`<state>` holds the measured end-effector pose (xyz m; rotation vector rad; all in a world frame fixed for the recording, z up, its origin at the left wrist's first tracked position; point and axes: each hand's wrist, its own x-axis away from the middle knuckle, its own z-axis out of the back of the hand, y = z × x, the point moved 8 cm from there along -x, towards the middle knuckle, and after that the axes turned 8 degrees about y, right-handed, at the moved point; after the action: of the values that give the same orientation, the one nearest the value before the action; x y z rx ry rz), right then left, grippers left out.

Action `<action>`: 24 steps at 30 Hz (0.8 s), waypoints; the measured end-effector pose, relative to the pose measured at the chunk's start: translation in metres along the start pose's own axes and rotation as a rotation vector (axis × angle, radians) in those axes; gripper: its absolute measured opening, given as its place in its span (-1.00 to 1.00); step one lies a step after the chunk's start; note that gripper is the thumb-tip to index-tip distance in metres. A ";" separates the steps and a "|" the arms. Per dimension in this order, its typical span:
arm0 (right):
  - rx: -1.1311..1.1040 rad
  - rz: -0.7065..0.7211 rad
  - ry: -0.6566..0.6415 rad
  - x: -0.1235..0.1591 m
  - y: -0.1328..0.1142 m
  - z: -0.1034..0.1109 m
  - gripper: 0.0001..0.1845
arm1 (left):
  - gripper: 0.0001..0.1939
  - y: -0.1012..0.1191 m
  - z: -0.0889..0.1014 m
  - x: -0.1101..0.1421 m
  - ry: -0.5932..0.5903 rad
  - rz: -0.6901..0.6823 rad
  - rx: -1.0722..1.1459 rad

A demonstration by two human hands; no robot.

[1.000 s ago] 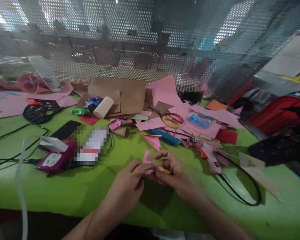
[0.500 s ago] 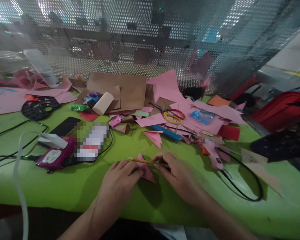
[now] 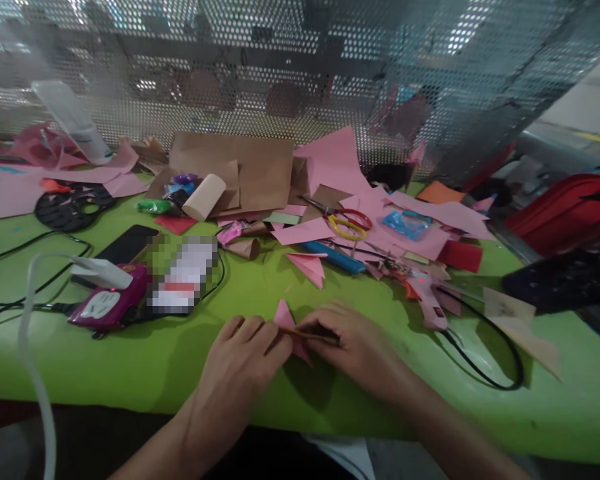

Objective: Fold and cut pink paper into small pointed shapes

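A small folded pink paper piece [image 3: 286,317] lies on the green table [image 3: 130,360] near its front edge. My left hand [image 3: 247,353] rests on the paper's left side with its fingers pressing it down. My right hand [image 3: 353,343] is closed on a thin pencil [image 3: 307,334], which lies across the paper with its tip pointing left, toward my left fingers. Another pink paper triangle [image 3: 310,265] lies a little farther back.
Scissors with red and yellow handles [image 3: 347,223], a blue cutter [image 3: 333,259], a pink glue gun [image 3: 427,300] with a black cable, brown card [image 3: 250,167], pink sheets, a phone [image 3: 125,245] and a magenta device [image 3: 107,303] crowd the table. A perforated metal screen stands behind.
Both hands dropped from just above the table to its surface with the pink paper. The pencil turned from pointing away to lying sideways across the paper.
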<state>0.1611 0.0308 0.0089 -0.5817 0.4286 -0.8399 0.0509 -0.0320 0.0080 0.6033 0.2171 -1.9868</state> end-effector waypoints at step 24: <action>0.058 0.046 0.025 -0.001 -0.002 0.001 -0.82 | -0.87 0.009 -0.003 -0.004 0.065 -0.054 0.094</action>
<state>0.1599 0.0310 0.0114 -0.5066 0.4380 -0.8134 0.0612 -0.0321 0.0079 0.7301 0.1815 -2.0398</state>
